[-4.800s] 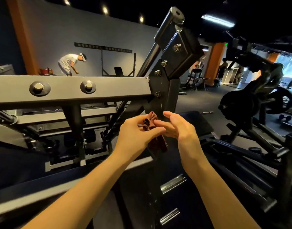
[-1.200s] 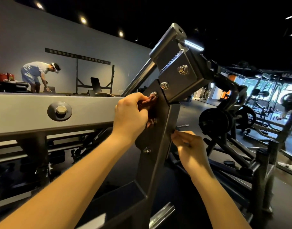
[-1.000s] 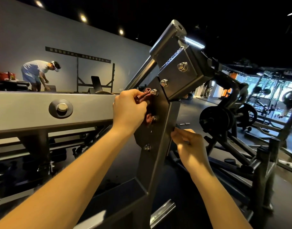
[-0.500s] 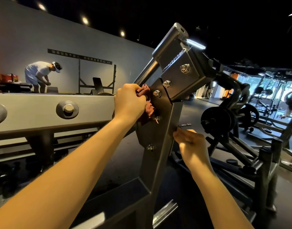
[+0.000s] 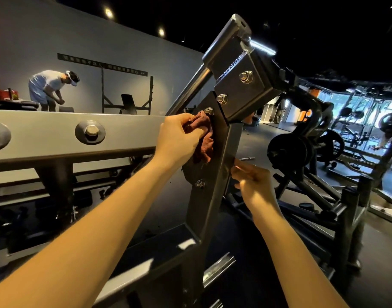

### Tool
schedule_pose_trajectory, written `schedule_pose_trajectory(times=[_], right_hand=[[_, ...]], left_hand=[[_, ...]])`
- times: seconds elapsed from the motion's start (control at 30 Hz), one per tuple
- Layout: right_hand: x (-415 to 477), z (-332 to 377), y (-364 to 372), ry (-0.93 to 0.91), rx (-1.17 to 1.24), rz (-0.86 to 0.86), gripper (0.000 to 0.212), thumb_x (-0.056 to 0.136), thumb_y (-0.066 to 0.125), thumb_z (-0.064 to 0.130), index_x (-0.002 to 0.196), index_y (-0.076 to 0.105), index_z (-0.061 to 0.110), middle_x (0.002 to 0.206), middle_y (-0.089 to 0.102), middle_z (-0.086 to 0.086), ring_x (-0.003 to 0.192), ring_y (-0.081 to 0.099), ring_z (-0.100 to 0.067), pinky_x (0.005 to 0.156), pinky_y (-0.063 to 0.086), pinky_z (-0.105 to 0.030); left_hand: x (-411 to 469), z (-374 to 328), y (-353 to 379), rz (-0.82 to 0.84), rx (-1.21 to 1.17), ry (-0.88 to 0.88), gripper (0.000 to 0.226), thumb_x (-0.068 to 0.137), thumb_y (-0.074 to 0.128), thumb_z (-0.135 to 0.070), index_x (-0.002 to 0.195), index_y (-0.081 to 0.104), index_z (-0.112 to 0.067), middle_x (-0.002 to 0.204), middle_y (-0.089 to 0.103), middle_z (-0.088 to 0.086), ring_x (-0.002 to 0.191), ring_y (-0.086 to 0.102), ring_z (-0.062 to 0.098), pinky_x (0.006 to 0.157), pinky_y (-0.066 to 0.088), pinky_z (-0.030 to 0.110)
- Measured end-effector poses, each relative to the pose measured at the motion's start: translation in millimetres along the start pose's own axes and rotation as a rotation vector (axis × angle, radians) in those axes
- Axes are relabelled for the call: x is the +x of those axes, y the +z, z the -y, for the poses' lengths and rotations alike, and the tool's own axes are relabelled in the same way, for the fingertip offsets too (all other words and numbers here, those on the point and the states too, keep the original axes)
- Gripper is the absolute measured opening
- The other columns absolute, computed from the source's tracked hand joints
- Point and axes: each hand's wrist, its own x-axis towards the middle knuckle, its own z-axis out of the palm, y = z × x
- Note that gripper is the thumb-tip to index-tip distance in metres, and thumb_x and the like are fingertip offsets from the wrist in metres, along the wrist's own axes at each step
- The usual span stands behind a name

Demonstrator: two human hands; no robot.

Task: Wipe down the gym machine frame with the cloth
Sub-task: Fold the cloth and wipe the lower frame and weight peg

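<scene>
The cloth (image 5: 204,138) has spread lower down the gym machine frame (image 5: 204,210) at centre, gripped in the left hand (image 5: 179,138), while the right hand (image 5: 255,185) pinches the frame's edge

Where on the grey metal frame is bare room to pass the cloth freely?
The grey horizontal beam is bare between its round washer bolt and the left hand holding the reddish-brown cloth. The dark upright post is bare below its lowest bolt. Crowded: the bolt cluster above the cloth, and the right hand on the post's edge.
</scene>
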Motion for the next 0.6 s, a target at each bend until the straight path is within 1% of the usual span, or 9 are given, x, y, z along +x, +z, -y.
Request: schedule_pose_trajectory(times=[0.07, 0.13, 0.2, 0.27, 0.33, 0.4, 0.47, 0.53, 0.6], right_hand=[[-2.6, 4.4, 1.7, -0.016, 0.009, 0.021, 0.053, 0.099, 0.053, -0.003, 0.076, 0.079, 0.036, 0.096, 0.062, -0.034, 0.094, 0.059, -0.048, 0.078, 0.052, -0.059], [-1.5, 4.0, 1.5, -0.011, 0.015, 0.007, 0.044, 0.099, 0.052, -0.003, 0.080, 0.079, 0.026, 0.100, 0.060, -0.037, 0.099, 0.057, -0.050, 0.084, 0.049, -0.063], [-1.9, 3.7, -1.2, 0.016, 0.023, 0.008, 0.033, 0.100, 0.052, -0.001, 0.083, 0.076, 0.015, 0.103, 0.061, -0.035, 0.101, 0.058, -0.049, 0.089, 0.048, -0.062], [-0.9, 2.9, -4.3, 0.049, 0.028, 0.004, 0.031, 0.101, 0.054, 0.001, 0.084, 0.076, 0.015, 0.107, 0.064, -0.033, 0.102, 0.060, -0.046, 0.089, 0.052, -0.056], [-1.6, 4.4, -6.0, 0.072, 0.064, 0.026, 0.023, 0.102, 0.053, 0.000, 0.098, 0.075, 0.005, 0.111, 0.066, -0.031, 0.094, 0.069, -0.029, 0.080, 0.056, -0.036], [-4.6, 3.4, -6.6, 0.095, 0.128, 0.055, 0.024, 0.103, 0.047, -0.004, 0.116, 0.067, -0.008, 0.115, 0.068, -0.026, 0.078, 0.070, 0.001, 0.081, 0.057, -0.025], [-8.4, 1.9, -7.9, 0.091, 0.148, 0.092, 0.028, 0.103, 0.046, -0.004, 0.111, 0.072, 0.002, 0.103, 0.077, -0.006, 0.078, 0.069, 0.007, 0.081, 0.056, -0.021], [-13.2, 2.9, -8.7, 0.053, 0.115, 0.111, 0.039, 0.102, 0.050, -0.001, 0.103, 0.073, 0.030, 0.089, 0.077, 0.017, 0.088, 0.070, 0.004, 0.080, 0.056, -0.021], [-15.7, 2.7, -9.2, 0.039, 0.101, 0.114, 0.042, 0.102, 0.050, 0.002, 0.107, 0.070, 0.038, 0.090, 0.075, 0.024, 0.093, 0.069, 0.004, 0.086, 0.053, -0.026]], left_hand=[[-1.9, -0.2, -1.2, 0.079, 0.044, 0.088, 0.023, 0.094, 0.071, -0.013, 0.116, 0.071, -0.020, 0.106, 0.073, -0.005, 0.104, 0.068, 0.010, 0.096, 0.058, 0.039], [-4.7, 0.0, 0.4, 0.129, 0.169, 0.228, 0.029, 0.092, 0.073, -0.012, 0.120, 0.070, -0.019, 0.111, 0.072, -0.004, 0.107, 0.066, 0.011, 0.098, 0.057, 0.039], [-7.1, 4.1, 2.2, 0.102, 0.304, 0.382, 0.029, 0.091, 0.074, -0.017, 0.121, 0.070, -0.016, 0.113, 0.072, 0.000, 0.107, 0.065, 0.016, 0.096, 0.057, 0.042], [-11.4, 8.2, 2.9, 0.092, 0.414, 0.546, 0.026, 0.092, 0.071, -0.024, 0.117, 0.071, -0.015, 0.110, 0.073, 0.002, 0.103, 0.065, 0.019, 0.090, 0.058, 0.043], [-21.0, 14.3, 5.2, 0.131, 0.508, 0.666, 0.025, 0.095, 0.064, -0.029, 0.113, 0.073, -0.015, 0.108, 0.073, 0.001, 0.102, 0.065, 0.019, 0.089, 0.056, 0.040], [-39.2, 28.3, 8.1, 0.162, 0.569, 0.705, 0.026, 0.095, 0.060, -0.029, 0.114, 0.073, -0.016, 0.110, 0.073, 0.000, 0.105, 0.066, 0.018, 0.093, 0.054, 0.039], [-61.5, 50.6, 10.6, 0.138, 0.515, 0.646, 0.026, 0.095, 0.062, -0.025, 0.116, 0.073, -0.015, 0.113, 0.073, 0.000, 0.105, 0.066, 0.017, 0.092, 0.055, 0.037], [-84.9, 72.6, 13.1, 0.148, 0.484, 0.598, 0.025, 0.093, 0.066, -0.022, 0.116, 0.073, -0.016, 0.114, 0.072, -0.001, 0.107, 0.066, 0.014, 0.094, 0.055, 0.033], [-111.2, 93.2, 20.3, 0.306, 0.570, 0.577, 0.023, 0.092, 0.069, -0.022, 0.114, 0.073, -0.020, 0.110, 0.072, -0.003, 0.102, 0.065, 0.013, 0.090, 0.057, 0.032]])
